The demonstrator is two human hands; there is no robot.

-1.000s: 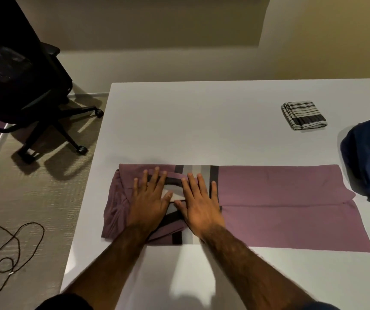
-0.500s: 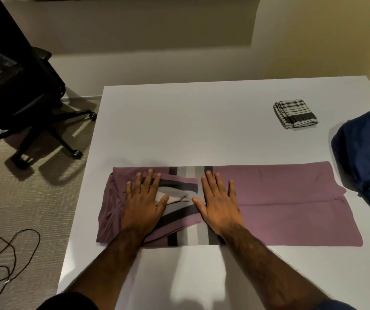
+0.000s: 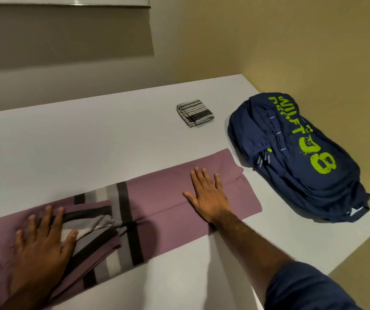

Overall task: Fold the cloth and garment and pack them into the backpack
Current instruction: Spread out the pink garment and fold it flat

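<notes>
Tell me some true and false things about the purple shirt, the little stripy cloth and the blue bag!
1. The left hand and the right hand both lie flat on the purple garment. True.
2. The striped cloth is inside the backpack. False: it lies folded on the table, beside the backpack and not touching it.
3. The backpack is dark blue with bright green lettering. True.
4. The right hand grips the backpack. False: its fingers are straight and press on the garment, apart from the backpack.
</notes>
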